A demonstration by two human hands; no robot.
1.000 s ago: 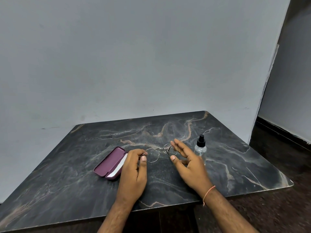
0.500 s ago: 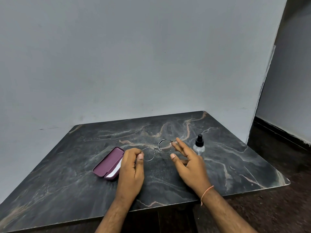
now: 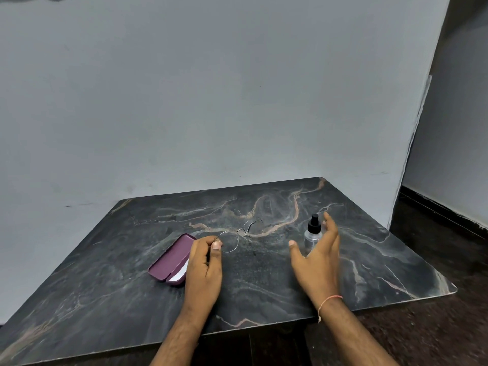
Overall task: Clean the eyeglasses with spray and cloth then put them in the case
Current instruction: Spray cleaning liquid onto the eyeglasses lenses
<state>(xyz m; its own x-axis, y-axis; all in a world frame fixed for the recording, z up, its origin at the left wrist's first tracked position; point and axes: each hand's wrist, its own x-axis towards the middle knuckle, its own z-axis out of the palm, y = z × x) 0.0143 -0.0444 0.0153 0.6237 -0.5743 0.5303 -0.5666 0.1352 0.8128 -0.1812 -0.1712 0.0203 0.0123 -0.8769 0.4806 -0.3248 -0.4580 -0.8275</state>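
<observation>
**Right hand at the spray, left holding the glasses**

Head view: the left hand (image 3: 204, 262) pinches the thin-wire glasses (image 3: 239, 233) by their near-left end; the frame runs off toward 1 o'clock, over the table (image 3: 264, 286). The right hand (image 3: 318, 256), fingers straight and spread, holds nothing and is just beside the spray (image 3: 313, 232), which stands upright at its 11 o'clock, plainly the nearer hand for it. The case (image 3: 173, 260) lies open at the left hand's 9 o'clock, long axis toward 1 o'clock. Bare tabletop lies between the hands; the table's right edge is well apart from the spray.

Left hand (image 3: 204, 262) pinching eyeglasses (image 3: 239, 233), right hand (image 3: 318, 256) open beside spray bottle (image 3: 313, 232)
</observation>
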